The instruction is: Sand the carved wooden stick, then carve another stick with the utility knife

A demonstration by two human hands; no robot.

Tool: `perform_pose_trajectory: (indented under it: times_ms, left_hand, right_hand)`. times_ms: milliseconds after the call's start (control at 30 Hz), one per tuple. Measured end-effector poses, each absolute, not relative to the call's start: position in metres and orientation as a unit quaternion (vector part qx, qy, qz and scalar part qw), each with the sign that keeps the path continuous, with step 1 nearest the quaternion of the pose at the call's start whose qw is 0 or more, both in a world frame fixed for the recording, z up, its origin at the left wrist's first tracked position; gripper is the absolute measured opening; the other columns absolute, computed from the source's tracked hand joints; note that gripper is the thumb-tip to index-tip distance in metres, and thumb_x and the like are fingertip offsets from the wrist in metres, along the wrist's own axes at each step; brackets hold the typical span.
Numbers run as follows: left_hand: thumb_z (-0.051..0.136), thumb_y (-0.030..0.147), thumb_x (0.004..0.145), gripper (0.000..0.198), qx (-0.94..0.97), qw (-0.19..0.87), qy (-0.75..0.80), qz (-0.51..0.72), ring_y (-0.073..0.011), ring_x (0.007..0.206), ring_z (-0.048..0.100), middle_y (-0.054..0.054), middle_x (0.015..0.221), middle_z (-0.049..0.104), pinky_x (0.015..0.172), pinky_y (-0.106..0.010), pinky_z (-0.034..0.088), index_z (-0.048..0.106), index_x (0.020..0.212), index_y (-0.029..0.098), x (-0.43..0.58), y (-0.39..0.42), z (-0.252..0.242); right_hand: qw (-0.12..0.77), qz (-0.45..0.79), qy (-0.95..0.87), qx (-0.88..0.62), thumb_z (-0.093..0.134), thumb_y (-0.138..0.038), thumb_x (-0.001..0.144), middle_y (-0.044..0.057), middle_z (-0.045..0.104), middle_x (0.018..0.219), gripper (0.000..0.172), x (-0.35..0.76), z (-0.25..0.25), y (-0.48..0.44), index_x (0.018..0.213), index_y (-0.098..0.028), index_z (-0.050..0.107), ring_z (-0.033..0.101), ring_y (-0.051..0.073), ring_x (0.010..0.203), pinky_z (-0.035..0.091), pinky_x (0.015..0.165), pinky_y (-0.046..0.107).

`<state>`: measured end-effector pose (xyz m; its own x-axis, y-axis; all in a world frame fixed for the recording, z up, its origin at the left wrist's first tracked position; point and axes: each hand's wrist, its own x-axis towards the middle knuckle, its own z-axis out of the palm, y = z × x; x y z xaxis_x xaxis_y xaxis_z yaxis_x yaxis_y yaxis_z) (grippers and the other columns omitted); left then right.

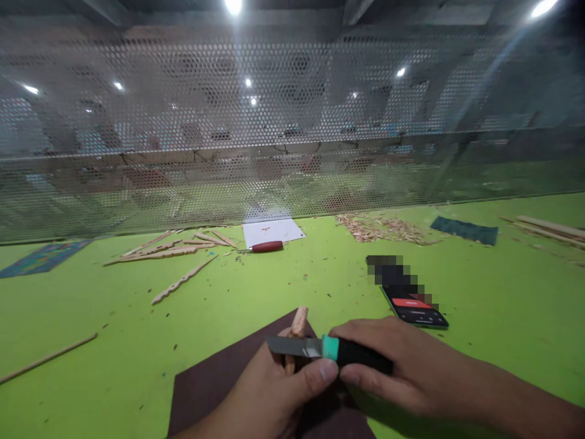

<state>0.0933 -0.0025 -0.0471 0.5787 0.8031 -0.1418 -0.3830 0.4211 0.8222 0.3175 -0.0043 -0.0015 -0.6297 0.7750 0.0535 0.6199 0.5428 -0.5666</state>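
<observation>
My left hand [286, 390] is closed around a short wooden stick [299, 321], whose pale, cut upper end sticks up past the fingers. In my right hand [397, 366] is a utility knife with a black handle [363, 355] and a turquoise collar. Its grey blade [287, 346] points left and lies across the stick. My left thumb rests by the collar of the knife. Beneath both hands is a dark brown sheet [205, 390] on the green table. The lower part of the stick is mostly hidden by my left fingers.
A phone [411, 299] lies to the right. Farther back are a red-handled tool [267, 247], white paper [278, 231], wood shavings [388, 230], a dark green strip [464, 230] and several carved sticks [183, 280]. A thin rod [50, 358] lies left. A perforated metal screen [292, 134] borders the table.
</observation>
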Motion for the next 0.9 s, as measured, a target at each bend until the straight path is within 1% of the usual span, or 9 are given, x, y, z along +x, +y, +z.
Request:
perform_pose_trajectory:
  times_ms: [100, 233, 333, 433, 533, 600, 733, 833, 900]
  left_hand:
    - [0.091, 0.042, 0.076, 0.088, 0.395, 0.794, 0.274, 0.373, -0.0263, 0.135, 0.054, -0.008, 0.135, 0.065, 0.125, -0.046, 0.024, 0.051, 0.153, 0.026, 0.094, -0.003, -0.047]
    - [0.089, 0.043, 0.078, 0.082, 0.404, 0.787, 0.265, 0.384, -0.0288, 0.137, 0.052, -0.009, 0.131, 0.068, 0.125, -0.048, 0.023, 0.054, 0.15, 0.025, 0.094, -0.003, -0.048]
    - [0.088, 0.043, 0.079, 0.078, 0.421, 0.774, 0.275, 0.383, -0.0292, 0.143, 0.047, -0.009, 0.135, 0.067, 0.125, -0.049, 0.024, 0.055, 0.148, 0.025, 0.093, -0.001, -0.048]
    - [0.079, 0.046, 0.088, 0.058, 0.455, 0.752, 0.282, 0.384, -0.0303, 0.145, 0.045, -0.01, 0.136, 0.067, 0.124, -0.05, 0.028, 0.064, 0.139, 0.024, 0.092, -0.001, -0.047]
    - [0.068, 0.042, 0.097, 0.038, 0.465, 0.76, 0.235, 0.388, -0.0295, 0.134, 0.056, -0.01, 0.131, 0.07, 0.118, -0.05, 0.036, 0.07, 0.13, 0.023, 0.095, -0.001, -0.043]
    - [0.066, 0.038, 0.1, 0.033, 0.447, 0.777, 0.204, 0.392, -0.0274, 0.125, 0.062, -0.01, 0.128, 0.072, 0.115, -0.048, 0.04, 0.071, 0.128, 0.023, 0.098, -0.002, -0.04]
    - [0.069, 0.038, 0.097, 0.031, 0.423, 0.794, 0.186, 0.395, -0.0282, 0.12, 0.065, -0.01, 0.125, 0.073, 0.112, -0.05, 0.042, 0.071, 0.124, 0.022, 0.1, -0.003, -0.037]
    - [0.075, 0.038, 0.093, 0.035, 0.434, 0.785, 0.205, 0.391, -0.0302, 0.127, 0.061, -0.01, 0.126, 0.072, 0.116, -0.051, 0.038, 0.071, 0.123, 0.02, 0.099, -0.002, -0.038]
    - [0.078, 0.04, 0.09, 0.04, 0.442, 0.784, 0.217, 0.38, -0.0304, 0.131, 0.059, -0.01, 0.125, 0.073, 0.12, -0.052, 0.032, 0.071, 0.123, 0.02, 0.098, -0.001, -0.04]
  right_hand:
    - [0.143, 0.242, -0.866, -0.413, 0.049, -0.047, 0.105, 0.006, 0.073, 0.095, 0.032, 0.317, -0.001, -0.005, 0.108, -0.021, 0.067, 0.064, 0.02, 0.081, 0.044, 0.07, 0.031]
    - [0.138, 0.218, -0.872, -0.416, 0.048, -0.046, 0.106, 0.006, 0.073, 0.094, 0.032, 0.315, 0.001, -0.005, 0.11, -0.02, 0.066, 0.065, 0.021, 0.079, 0.044, 0.07, 0.032]
    - [0.138, 0.19, -0.879, -0.415, 0.047, -0.045, 0.106, 0.008, 0.073, 0.096, 0.031, 0.314, -0.001, -0.006, 0.111, -0.02, 0.064, 0.067, 0.023, 0.081, 0.046, 0.07, 0.034]
    - [0.154, 0.164, -0.874, -0.431, 0.045, -0.043, 0.108, 0.009, 0.074, 0.098, 0.03, 0.315, -0.006, -0.006, 0.116, -0.02, 0.063, 0.069, 0.024, 0.082, 0.049, 0.071, 0.035]
    - [0.195, 0.143, -0.862, -0.445, 0.042, -0.041, 0.109, 0.011, 0.075, 0.104, 0.031, 0.318, -0.01, -0.002, 0.118, -0.02, 0.063, 0.072, 0.025, 0.087, 0.052, 0.074, 0.035]
    - [0.217, 0.124, -0.857, -0.451, 0.043, -0.039, 0.108, 0.012, 0.076, 0.107, 0.03, 0.321, -0.011, 0.001, 0.119, -0.02, 0.064, 0.073, 0.024, 0.088, 0.054, 0.075, 0.034]
    - [0.213, 0.121, -0.857, -0.454, 0.044, -0.039, 0.107, 0.012, 0.077, 0.105, 0.029, 0.324, -0.006, 0.005, 0.115, -0.02, 0.065, 0.073, 0.024, 0.086, 0.054, 0.074, 0.033]
    - [0.175, 0.151, -0.865, -0.445, 0.044, -0.04, 0.107, 0.011, 0.076, 0.099, 0.029, 0.323, -0.001, 0.004, 0.106, -0.02, 0.065, 0.071, 0.023, 0.082, 0.053, 0.072, 0.033]
    - [0.158, 0.179, -0.868, -0.436, 0.043, -0.04, 0.108, 0.009, 0.074, 0.095, 0.03, 0.323, 0.001, 0.002, 0.105, -0.021, 0.065, 0.069, 0.022, 0.08, 0.052, 0.071, 0.032]
